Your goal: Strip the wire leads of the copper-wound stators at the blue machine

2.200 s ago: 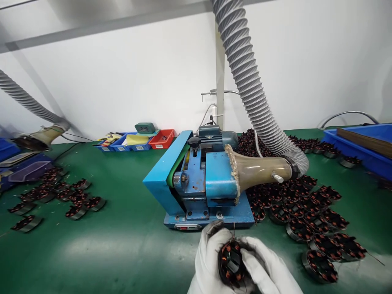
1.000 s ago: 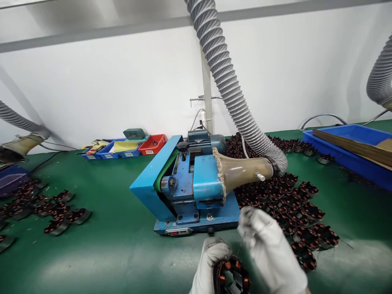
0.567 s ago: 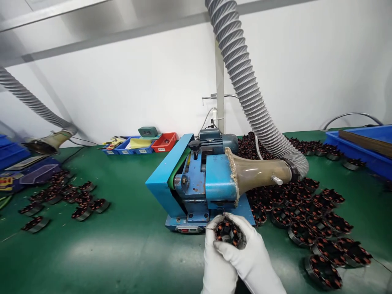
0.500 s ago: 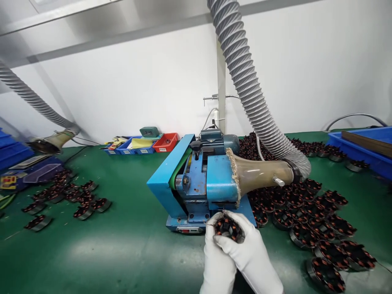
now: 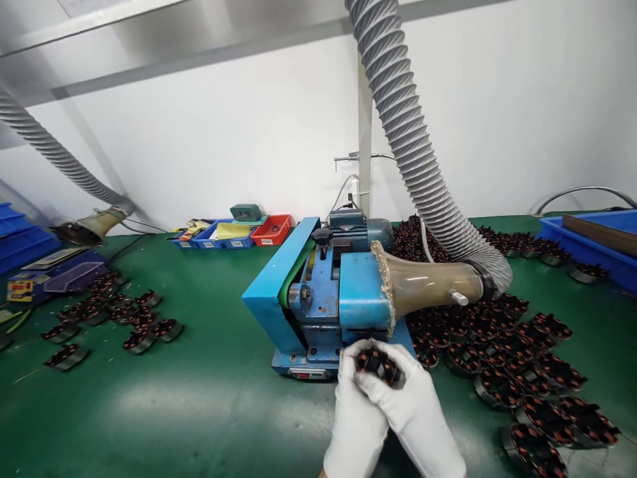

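A wound stator (image 5: 377, 364) is held in both gloved hands, right at the front face of the blue bench machine (image 5: 328, 299), low by its base. Left hand (image 5: 354, 415) is closed on the stator from below and the left; right hand (image 5: 415, 411) is wrapped over it from the right, fingers (image 5: 385, 392) clamped across the near rim. Both grips are shut on the same part. Copper windings are seen between the glove fingers; most of the ring is covered.

The tan suction cone (image 5: 425, 287) on the corrugated hose (image 5: 408, 133) is fitted to the machine's right side. A large pile of stators (image 5: 502, 345) is spread on the green surface (image 5: 199, 398) to the right, a smaller group of stators (image 5: 114, 318) to the left. Small bins (image 5: 233, 232) are set at the back, a blue tray (image 5: 592, 245) at far right.

Risks, as judged:
- Glove fabric is very near the machine's opening. If a moving part is running there, cloth could be snagged.
- The stator is gripped through smooth gloves with little rim exposed; a slip could be caused by any kick from the machine, and the part dropped against the base.
- Windings or lead wires could be scuffed if the part is pushed in skewed.
- Whether the stator is touching the machine cannot be told; the contact point is hidden by the hands.
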The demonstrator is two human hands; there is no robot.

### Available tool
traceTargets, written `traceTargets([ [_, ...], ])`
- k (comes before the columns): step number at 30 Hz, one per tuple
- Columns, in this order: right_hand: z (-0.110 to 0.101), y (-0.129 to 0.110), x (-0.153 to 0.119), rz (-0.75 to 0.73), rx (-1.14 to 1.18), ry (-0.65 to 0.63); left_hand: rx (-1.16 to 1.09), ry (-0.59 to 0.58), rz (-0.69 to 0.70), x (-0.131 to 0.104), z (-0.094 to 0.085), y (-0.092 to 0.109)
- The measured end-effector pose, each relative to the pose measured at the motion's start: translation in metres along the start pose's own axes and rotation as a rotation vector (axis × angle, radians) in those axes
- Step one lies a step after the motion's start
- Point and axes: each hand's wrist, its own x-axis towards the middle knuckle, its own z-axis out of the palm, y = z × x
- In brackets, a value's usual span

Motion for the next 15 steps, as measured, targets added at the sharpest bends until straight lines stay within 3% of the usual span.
traceTargets([
  [2, -0.009, 0.005, -0.014, 0.044, 0.084, -0.031, -0.026, -0.023, -0.104, -0.012, -0.010, 0.004],
  [6, -0.044, 0.005, -0.039, 0.138, 0.354, -0.247, -0.198, -0.121, -0.373, -0.030, -0.027, 0.013],
  [9, -0.065, -0.009, -0.038, 0.004, 0.134, -0.346, -0.355, -0.182, -0.550, -0.033, -0.030, 0.018],
  [12, -0.065, -0.020, -0.030, -0.120, 0.077, -0.385, -0.417, -0.207, -0.655, -0.030, -0.024, 0.017],
  [15, -0.056, -0.020, -0.026, 0.034, 0.433, -0.342, -0.538, -0.239, -0.756, -0.025, -0.014, 0.016],
])
